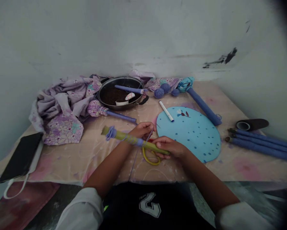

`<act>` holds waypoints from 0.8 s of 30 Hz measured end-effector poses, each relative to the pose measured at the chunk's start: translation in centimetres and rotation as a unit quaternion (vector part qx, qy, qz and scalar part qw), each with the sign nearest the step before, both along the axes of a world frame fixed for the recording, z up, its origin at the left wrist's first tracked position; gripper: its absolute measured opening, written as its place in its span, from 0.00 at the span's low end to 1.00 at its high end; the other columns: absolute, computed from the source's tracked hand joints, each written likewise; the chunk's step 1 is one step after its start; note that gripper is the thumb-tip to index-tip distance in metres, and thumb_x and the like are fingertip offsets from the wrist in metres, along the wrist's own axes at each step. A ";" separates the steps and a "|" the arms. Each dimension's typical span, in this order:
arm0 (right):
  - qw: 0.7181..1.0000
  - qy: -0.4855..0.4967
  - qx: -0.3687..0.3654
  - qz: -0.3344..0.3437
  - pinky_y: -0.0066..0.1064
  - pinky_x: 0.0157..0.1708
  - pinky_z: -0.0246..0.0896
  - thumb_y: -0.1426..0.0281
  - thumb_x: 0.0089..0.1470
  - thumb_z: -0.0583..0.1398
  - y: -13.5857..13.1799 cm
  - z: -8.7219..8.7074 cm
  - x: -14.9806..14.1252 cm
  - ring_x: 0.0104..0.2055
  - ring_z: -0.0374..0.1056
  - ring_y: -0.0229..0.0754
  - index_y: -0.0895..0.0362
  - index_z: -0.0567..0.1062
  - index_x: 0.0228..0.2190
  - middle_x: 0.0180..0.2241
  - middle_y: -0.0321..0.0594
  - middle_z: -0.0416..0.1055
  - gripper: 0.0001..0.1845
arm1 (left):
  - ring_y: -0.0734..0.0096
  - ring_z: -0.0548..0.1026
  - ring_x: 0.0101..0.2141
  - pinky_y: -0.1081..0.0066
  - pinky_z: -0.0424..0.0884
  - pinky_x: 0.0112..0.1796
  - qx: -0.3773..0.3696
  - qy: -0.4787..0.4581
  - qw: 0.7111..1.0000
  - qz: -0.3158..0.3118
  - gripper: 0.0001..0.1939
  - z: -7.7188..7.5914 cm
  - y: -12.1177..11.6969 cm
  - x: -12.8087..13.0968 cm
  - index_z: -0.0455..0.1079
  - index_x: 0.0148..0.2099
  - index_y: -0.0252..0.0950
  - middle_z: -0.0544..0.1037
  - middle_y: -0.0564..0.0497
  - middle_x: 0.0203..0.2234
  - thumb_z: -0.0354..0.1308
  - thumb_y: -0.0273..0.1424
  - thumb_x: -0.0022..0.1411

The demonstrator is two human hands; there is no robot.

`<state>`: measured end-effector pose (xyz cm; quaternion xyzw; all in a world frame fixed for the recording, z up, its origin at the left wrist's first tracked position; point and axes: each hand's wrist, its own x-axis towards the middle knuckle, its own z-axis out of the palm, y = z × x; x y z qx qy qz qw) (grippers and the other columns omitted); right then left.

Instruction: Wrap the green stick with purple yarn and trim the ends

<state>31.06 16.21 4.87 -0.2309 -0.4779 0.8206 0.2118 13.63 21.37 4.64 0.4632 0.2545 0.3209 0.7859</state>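
Observation:
My right hand (170, 147) is closed around the right end of a green stick (126, 137), which lies slantwise in front of me above the table. Purple yarn (140, 142) is wound round part of the stick, with a knotted bunch near its left end. Just behind the stick, my left hand (143, 130) pinches a strand of this yarn close to the wrapped part. A loose strand hangs down toward the table's front edge. Below my right hand shows the yellow handle of scissors (151, 159), its other parts mostly hidden.
A blue dotted fabric piece (191, 137) bears a marker (166, 111). Behind are yarn balls (159, 93), a black pan (108, 103) and floral cloth (64, 123). Purple-wrapped sticks (265, 147) lie at right, a black phone-like device (21, 156) at left. A wall stands behind.

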 end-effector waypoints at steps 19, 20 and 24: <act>0.946 -0.047 0.029 -0.319 0.20 0.13 0.50 0.64 0.43 0.65 1.5 -0.2 -0.7 0.14 0.58 0.29 0.53 0.58 0.32 0.20 0.28 0.70 0.20 | 0.86 0.50 0.13 0.77 0.43 0.18 0.080 0.066 0.974 0.201 0.20 0.3 -0.1 1.2 0.63 0.28 0.34 0.55 0.63 0.11 0.63 0.45 0.47; 0.942 -0.054 0.037 -0.328 0.21 0.14 0.50 0.64 0.43 0.65 1.5 -0.3 -0.8 0.14 0.58 0.29 0.53 0.58 0.31 0.20 0.27 0.69 0.20 | 0.85 0.49 0.13 0.77 0.43 0.18 0.083 0.067 0.973 0.204 0.20 0.3 -0.1 1.2 0.63 0.28 0.34 0.54 0.63 0.10 0.61 0.46 0.49; 0.933 -0.075 0.061 -0.347 0.21 0.15 0.51 0.63 0.45 0.63 1.6 -0.8 -1.1 0.15 0.57 0.29 0.54 0.61 0.34 0.18 0.25 0.65 0.18 | 0.83 0.48 0.14 0.75 0.43 0.19 0.127 0.108 0.964 0.206 0.17 0.1 0.0 1.1 0.61 0.28 0.35 0.52 0.62 0.11 0.53 0.45 0.55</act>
